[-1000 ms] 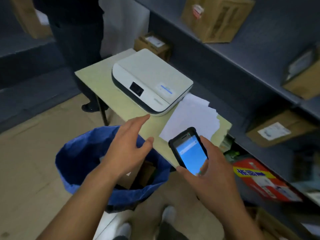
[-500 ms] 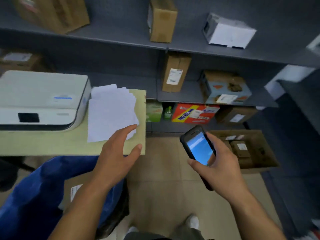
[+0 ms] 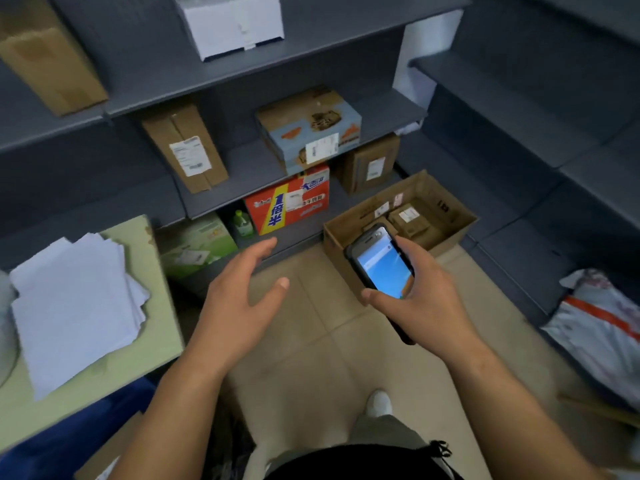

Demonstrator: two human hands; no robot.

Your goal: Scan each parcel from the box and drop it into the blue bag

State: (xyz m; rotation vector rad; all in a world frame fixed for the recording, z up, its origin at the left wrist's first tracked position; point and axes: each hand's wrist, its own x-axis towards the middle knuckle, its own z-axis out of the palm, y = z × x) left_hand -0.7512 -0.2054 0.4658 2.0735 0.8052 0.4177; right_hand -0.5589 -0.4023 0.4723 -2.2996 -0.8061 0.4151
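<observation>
Right hand (image 3: 420,303): yours, fingers and thumb wrapped round the handheld scanner (image 3: 381,266), its lit screen facing you, held over the near-left corner of the box. Left hand (image 3: 242,296): empty, fingers straight and spread, in the air between the table edge and the box, touching nothing. Box (image 3: 450,211): open brown carton on the floor by the lowest shelf, just beyond your right hand. Parcels (image 3: 408,218): small brown cartons with white labels, lying flat in the bottom of the box; the scanner hides part of them, so you cannot count them. Handling, as judged: light, stiff, taped card, not fragile-looking. Take one from above across its short sides with your free left hand, label up for the scanner. Edges: the box walls stand above the parcels, so lift straight up before you swing left. The table (image 3: 156,344) corner, bearing loose paper (image 3: 76,306), juts between box and bag. Blue bag (image 3: 52,443): low at your left, below the table edge, mouth only partly in view. Open room: tiled floor between your feet and the box; a grey mailer (image 3: 595,327) lies well to the right.
</observation>
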